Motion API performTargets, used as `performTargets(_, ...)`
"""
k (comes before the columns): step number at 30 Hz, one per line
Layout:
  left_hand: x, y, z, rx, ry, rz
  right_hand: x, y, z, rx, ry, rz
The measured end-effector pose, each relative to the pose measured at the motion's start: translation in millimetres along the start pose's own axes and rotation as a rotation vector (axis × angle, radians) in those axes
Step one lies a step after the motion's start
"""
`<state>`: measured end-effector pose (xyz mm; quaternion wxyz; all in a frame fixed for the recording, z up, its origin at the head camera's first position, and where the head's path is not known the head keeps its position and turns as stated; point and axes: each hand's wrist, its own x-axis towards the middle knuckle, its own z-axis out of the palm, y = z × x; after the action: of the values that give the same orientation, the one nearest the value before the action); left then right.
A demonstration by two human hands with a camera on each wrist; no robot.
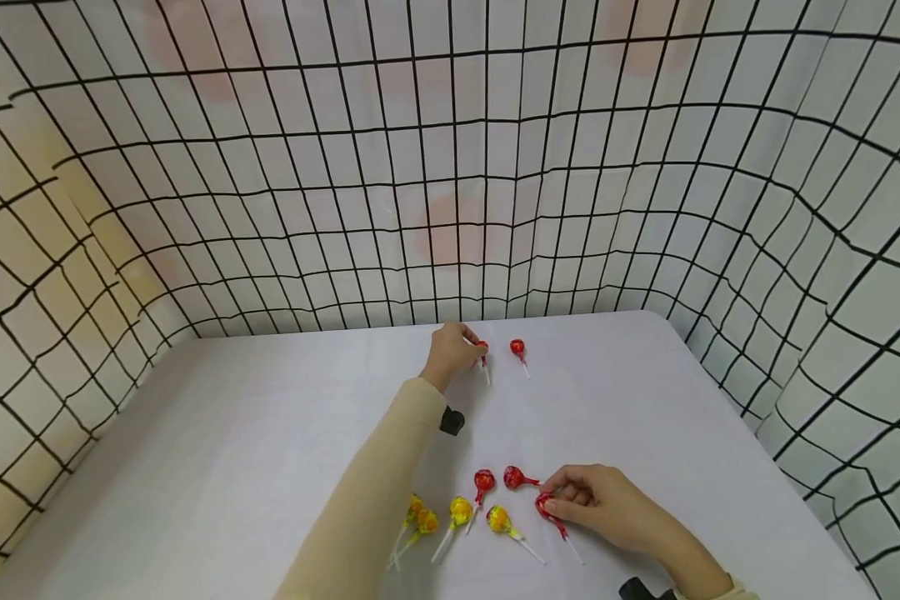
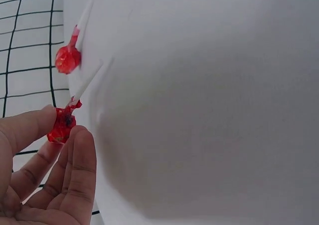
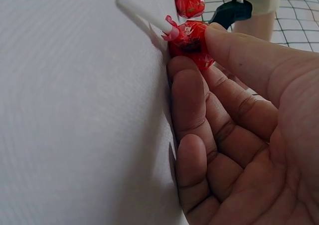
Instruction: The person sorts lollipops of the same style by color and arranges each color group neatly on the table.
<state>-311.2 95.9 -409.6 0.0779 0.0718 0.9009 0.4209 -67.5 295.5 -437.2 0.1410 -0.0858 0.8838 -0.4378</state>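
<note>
At the far side of the table, my left hand pinches a red lollipop by its wrapped head between thumb and fingers, its white stick pointing away from the palm. Just right of it lies another red lollipop. Close to me, my right hand pinches the head of a third red lollipop, right at the table surface. Beside that hand lie a red lollipop with its stick toward the fingers and one more red lollipop to its left.
Several yellow lollipops lie near the front, among them one yellow lollipop left of my right hand and another near the left sleeve. Black wire mesh rises around the white table at the back and sides.
</note>
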Motion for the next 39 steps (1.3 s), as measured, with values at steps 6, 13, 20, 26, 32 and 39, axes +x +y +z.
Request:
performTargets(6,4.8,-1.1,9.1,0.013,0.022,-0.010,0.5,2.2,1.0,0.002,0.003,-0.005)
performTargets(13,10.4,1.5,19.0,0.024,0.030,-0.002,-0.1,1.7,0.3,0.003,0.008,0.009)
performTargets(20,12.7,2.4,24.1,0.011,0.038,-0.024,0.1,-0.5,-0.1,0.010,0.005,0.020)
performTargets(26,14.9,0.9,26.4,0.020,0.041,-0.016,0.6,-0.5,0.1,0.009,0.005,0.010)
performTargets(32,21.2,-2.0,27.3,0.019,0.022,-0.027,0.9,-1.8,0.2,-0.004,0.014,0.003)
performTargets(39,21.5,-1.9,26.5,0.021,-0.006,-0.040,0.3,-1.6,0.5,-0.015,0.018,0.011)
